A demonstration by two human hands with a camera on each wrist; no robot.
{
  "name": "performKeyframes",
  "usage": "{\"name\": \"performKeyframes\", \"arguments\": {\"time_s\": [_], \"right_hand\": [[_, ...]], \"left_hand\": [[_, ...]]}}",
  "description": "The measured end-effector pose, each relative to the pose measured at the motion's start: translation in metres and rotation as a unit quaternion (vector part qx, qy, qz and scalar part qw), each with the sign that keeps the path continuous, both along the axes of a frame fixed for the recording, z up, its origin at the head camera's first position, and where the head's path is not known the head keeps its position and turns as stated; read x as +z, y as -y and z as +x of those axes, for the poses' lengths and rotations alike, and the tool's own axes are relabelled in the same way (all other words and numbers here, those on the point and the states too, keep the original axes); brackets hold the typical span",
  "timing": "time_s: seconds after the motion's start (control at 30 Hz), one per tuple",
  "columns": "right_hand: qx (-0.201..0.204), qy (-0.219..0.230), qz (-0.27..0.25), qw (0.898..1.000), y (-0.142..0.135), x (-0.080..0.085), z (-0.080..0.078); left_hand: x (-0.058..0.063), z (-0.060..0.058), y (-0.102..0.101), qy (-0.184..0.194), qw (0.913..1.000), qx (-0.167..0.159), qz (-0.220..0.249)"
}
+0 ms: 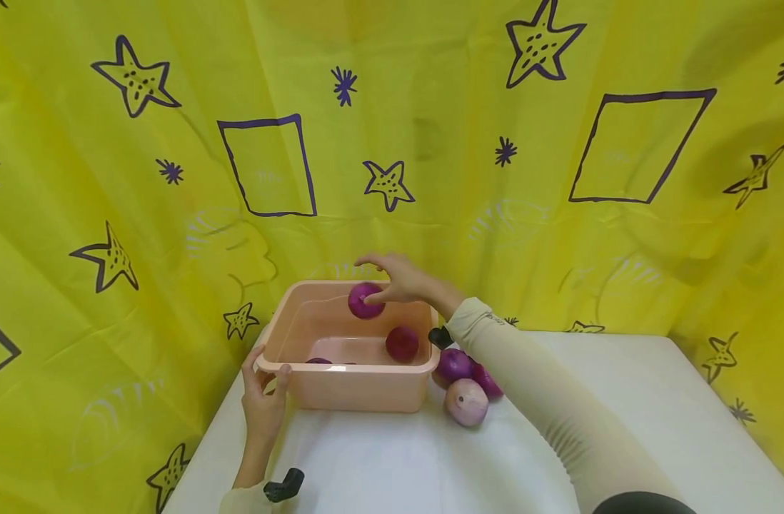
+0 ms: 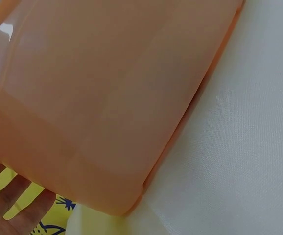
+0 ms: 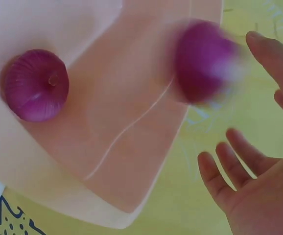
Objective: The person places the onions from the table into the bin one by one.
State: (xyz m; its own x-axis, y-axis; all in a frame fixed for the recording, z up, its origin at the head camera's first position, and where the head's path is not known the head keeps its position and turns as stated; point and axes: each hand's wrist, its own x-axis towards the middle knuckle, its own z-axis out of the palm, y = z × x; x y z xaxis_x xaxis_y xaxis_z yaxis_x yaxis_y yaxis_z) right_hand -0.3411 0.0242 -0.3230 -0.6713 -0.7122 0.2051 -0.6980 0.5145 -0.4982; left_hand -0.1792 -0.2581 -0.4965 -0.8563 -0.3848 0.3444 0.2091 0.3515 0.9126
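Your left hand (image 1: 263,408) grips a peach rectangular plastic tub (image 1: 360,389); your right hand (image 1: 403,278), spread wide, is apart from 1 round purple onion (image 1: 360,300) in midair.

No legible text or numbers, small dark mark (image 1: 498,318) on right sleeve (image 1: 549,400) (too tiny to read)

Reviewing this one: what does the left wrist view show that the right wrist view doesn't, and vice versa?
Left wrist only: the left hand, fingers at the tub's edge.

Right wrist only: the right hand, a blurred onion apart from its fingers, and another onion inside the tub.

Both: the tub, the yellow curtain and some white tabletop.
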Motion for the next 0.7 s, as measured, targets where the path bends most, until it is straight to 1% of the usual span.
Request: {"name": "performKeyframes", "arguments": {"time_s": [0.1,0.2,0.37,0.53,0.7], "right_hand": [[-0.012,-0.003,0.011,1.000,-0.001,0.000,0.002],[-0.015,0.001,0.009,1.000,-0.003,-0.001,0.003],[-0.005,0.000,0.001,1.000,-0.006,-0.003,0.002],[0.003,0.011,-0.005,1.000,-0.010,-0.006,0.000],[0.015,0.022,-0.027,0.999,-0.020,-0.007,0.001]], "left_hand": [[-0.001,-0.001,0.000,0.001,1.0000,0.002,0.001],[0.001,0.000,-0.001,-0.003,1.0000,0.003,-0.002],[0.004,0.002,-0.002,-0.013,0.9999,0.001,-0.008],[0.004,0.002,-0.002,-0.008,0.9999,-0.006,-0.001],[0.003,0.002,-0.002,-0.008,0.9999,-0.009,-0.002]]}}
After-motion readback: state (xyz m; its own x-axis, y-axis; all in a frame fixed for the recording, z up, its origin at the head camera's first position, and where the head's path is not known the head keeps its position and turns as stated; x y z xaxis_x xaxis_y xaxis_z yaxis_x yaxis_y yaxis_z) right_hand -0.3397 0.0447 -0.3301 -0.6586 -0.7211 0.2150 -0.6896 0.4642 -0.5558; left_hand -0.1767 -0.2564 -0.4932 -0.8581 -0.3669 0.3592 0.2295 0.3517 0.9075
